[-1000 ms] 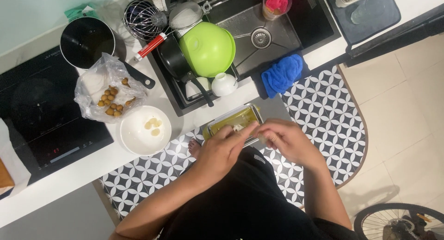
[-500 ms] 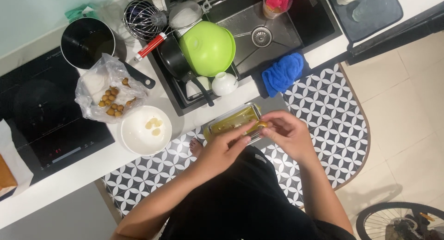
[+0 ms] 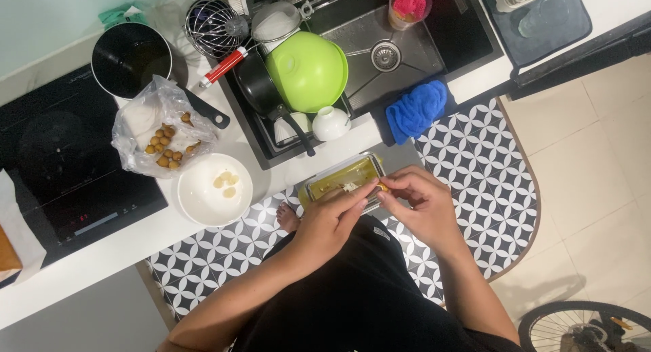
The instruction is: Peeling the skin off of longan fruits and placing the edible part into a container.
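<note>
Both hands pinched one small yellow nut [image 3: 384, 186] over the tray [image 3: 319, 187]: left [image 3: 333, 216], right [image 3: 417, 201]. Three peeled in bowl [image 3: 196, 199]; bag [image 3: 129, 145] mostly unpeeled, I judged.

Both hands meet over the rectangular glass container [image 3: 342, 182] at the counter edge. Ahead of the left hand [image 3: 332, 220], a small white cup [image 3: 330, 123] and a black pan handle [image 3: 296, 131] block the short way to the sink. To its left, bare counter runs as far as the white bowl [image 3: 214, 189]. Ahead of the right hand [image 3: 420, 203], the blue cloth [image 3: 415, 111] lies near. To its right, open floor mat [image 3: 488, 169].
</note>
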